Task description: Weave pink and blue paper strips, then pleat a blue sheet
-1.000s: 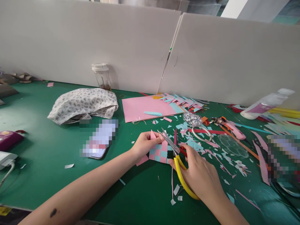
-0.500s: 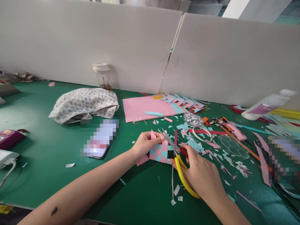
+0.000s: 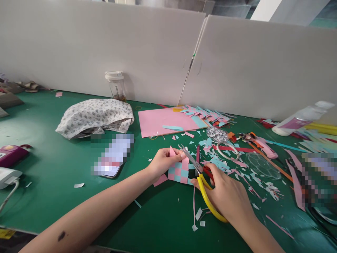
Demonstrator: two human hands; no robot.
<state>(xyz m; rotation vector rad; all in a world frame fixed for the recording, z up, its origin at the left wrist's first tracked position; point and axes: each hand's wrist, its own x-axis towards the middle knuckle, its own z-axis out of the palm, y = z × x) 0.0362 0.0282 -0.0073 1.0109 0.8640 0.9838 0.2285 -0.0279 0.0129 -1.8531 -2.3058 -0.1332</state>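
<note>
A piece of pink and light blue woven paper [image 3: 178,173] with loose strip ends is pinched at its upper left by my left hand [image 3: 164,162]. My right hand [image 3: 225,191] is closed around the scissors [image 3: 204,193], which have yellow and red handles. Their metal blades point up and left, beside the thumb of my left hand, with the tips slightly apart over the upper strips. Whether a strip lies between the blades I cannot tell. A pink scrap [image 3: 160,180] sticks out under my left hand.
Paper scraps [image 3: 218,162] litter the green table right of centre. Behind my hands lies a pink sheet [image 3: 155,121]. A phone [image 3: 114,158], a patterned cloth bag [image 3: 94,117] and a cup [image 3: 116,86] are on the left. A bottle [image 3: 300,119] stands tilted at right.
Almost nothing differs. The scissors' handles have shifted very slightly right and the view has moved a little; both hands keep their holds.
</note>
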